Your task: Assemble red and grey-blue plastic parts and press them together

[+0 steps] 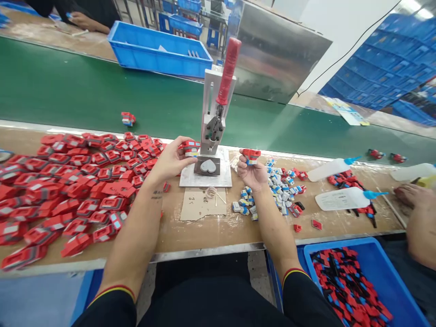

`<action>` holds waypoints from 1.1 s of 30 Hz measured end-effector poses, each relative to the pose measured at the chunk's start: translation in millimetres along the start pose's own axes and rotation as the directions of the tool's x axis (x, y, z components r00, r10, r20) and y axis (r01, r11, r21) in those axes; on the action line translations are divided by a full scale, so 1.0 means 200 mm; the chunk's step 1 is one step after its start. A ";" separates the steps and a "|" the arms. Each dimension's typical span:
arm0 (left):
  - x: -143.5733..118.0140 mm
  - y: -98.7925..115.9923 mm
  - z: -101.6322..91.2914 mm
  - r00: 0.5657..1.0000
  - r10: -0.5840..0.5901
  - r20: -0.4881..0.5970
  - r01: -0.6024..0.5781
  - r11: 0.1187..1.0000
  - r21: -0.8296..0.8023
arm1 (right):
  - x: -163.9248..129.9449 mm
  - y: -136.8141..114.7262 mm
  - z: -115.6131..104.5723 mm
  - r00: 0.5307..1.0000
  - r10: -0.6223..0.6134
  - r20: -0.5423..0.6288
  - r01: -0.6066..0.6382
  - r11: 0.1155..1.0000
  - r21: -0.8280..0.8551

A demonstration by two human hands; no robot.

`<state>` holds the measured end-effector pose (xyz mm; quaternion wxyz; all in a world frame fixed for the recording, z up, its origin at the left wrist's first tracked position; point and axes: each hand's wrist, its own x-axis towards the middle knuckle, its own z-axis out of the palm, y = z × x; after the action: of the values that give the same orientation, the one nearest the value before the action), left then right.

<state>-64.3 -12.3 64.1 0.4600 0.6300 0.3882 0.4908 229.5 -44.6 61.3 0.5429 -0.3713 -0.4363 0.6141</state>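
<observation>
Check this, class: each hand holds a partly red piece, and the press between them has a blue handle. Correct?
Not blue: the handle is red, as the head view shows; the press stands between the left hand and right hand, each holding a partly red piece.

Nothing legible, only tiny blurred print on a bottle (340, 200)

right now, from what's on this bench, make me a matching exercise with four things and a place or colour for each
1. left hand
2. lever handle
3. right hand
4. belt

A. green
B. holding a part to the right of the press
C. red
D. holding another part to the left of the press

Pairs: 1-D, 2-C, 3-B, 4-A
</observation>
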 end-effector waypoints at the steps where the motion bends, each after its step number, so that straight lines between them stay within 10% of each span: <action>1: 0.01 0.00 0.01 1.000 -0.011 0.000 0.011 1.000 -0.011 | -0.01 -0.01 0.01 1.000 -0.016 -0.010 0.016 1.000 0.000; 9: 0.01 -0.06 0.06 0.995 -0.086 0.052 0.086 0.996 0.003 | -0.03 0.04 -0.07 0.999 -0.037 -0.030 0.039 0.998 0.048; 12: 0.00 -0.08 0.05 0.991 -0.105 0.077 0.105 0.994 0.008 | 0.10 0.07 -0.19 0.981 -0.110 -0.158 0.083 0.982 -0.170; 15: 0.00 -0.09 0.05 0.990 -0.098 0.097 0.093 0.994 0.054 | 0.33 0.10 -0.29 0.944 -0.217 -0.248 0.061 0.855 -0.516; 23: 0.03 -0.11 0.14 0.992 -0.092 0.085 0.068 0.966 0.248 | 0.81 0.15 -0.29 0.942 -0.254 -0.219 -0.036 0.573 -0.819; 33: 0.04 -0.09 0.26 0.994 -0.110 -0.025 0.112 0.948 0.297 | 0.73 -0.07 -0.30 0.812 -0.555 -0.181 0.094 0.431 -0.898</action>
<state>-13.0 -9.6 44.0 0.3850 0.6672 0.4945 0.4026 270.1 108.5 55.9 0.4819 -0.6263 -0.6064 0.0887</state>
